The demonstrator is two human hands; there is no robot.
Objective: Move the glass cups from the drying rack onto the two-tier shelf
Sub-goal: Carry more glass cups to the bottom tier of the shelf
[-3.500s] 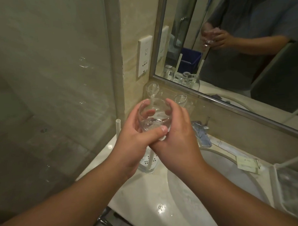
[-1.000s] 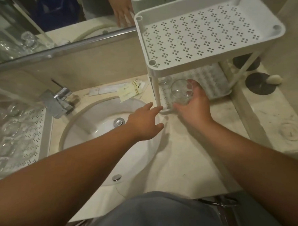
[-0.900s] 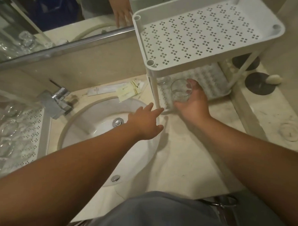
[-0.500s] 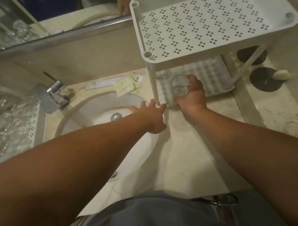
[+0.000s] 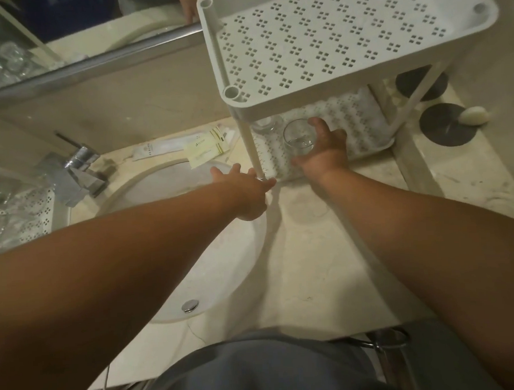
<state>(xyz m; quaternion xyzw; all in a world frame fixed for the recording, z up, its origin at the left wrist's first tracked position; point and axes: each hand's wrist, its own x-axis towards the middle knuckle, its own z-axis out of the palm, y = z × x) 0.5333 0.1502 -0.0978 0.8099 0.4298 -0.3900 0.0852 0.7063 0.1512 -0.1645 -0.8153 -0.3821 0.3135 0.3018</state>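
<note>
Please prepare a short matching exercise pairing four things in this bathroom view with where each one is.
Things:
1. glass cup
2. left hand
3. faucet
4. white soap

Places:
A. behind the sink basin
B. at the foot of the shelf's front post
C. on a dark round coaster, right of the shelf
D. in the right hand, over the shelf's lower tier

Pairs: 1-D, 2-B, 3-A, 4-C

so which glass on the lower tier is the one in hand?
The front glass cup, gripped by the right hand on the shelf's lower tier. The other glass stands free behind it to the left, by the shelf post, untouched.
</note>
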